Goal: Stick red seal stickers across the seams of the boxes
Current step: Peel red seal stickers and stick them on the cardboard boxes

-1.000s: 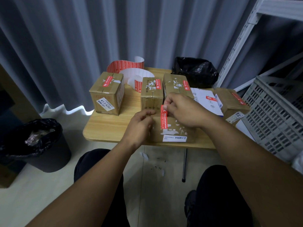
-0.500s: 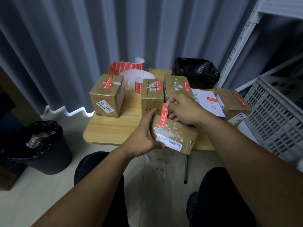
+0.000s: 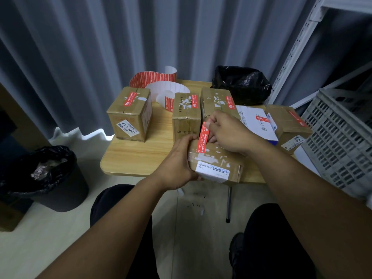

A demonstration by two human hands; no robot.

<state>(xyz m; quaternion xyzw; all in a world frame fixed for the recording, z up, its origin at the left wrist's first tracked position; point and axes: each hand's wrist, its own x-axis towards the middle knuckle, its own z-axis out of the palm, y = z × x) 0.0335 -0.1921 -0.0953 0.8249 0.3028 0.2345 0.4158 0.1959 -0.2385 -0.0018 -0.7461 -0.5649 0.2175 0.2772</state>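
Box (image 3: 216,163) at table (image 3: 138,156) near edge — left hand (image 3: 177,164) grips it; right hand (image 3: 227,131) pinches sticker (image 3: 203,138).

Worktop (image 3: 141,156) was small, light wood, rounded corners, one thin metal leg (image 3: 228,206) visible under the near edge.
- Back left: curled sticker backing strip (image 3: 161,86), red stickers on part of it.
- Left: tall cardboard box (image 3: 128,117), red seal sticker (image 3: 130,99) across its top seam, white label on the front.
- Centre: narrow cardboard box (image 3: 186,115) with a wider cardboard box (image 3: 216,101) just beside it, both stickered.
- Back right: crumpled black plastic bag (image 3: 240,84).
- Right: flat white-and-blue parcel (image 3: 254,121), stickered, and a brown cardboard box (image 3: 287,125) against its right side.
- Near edge: tilted cardboard box (image 3: 219,166); couldn't tell whether it touched the worktop.
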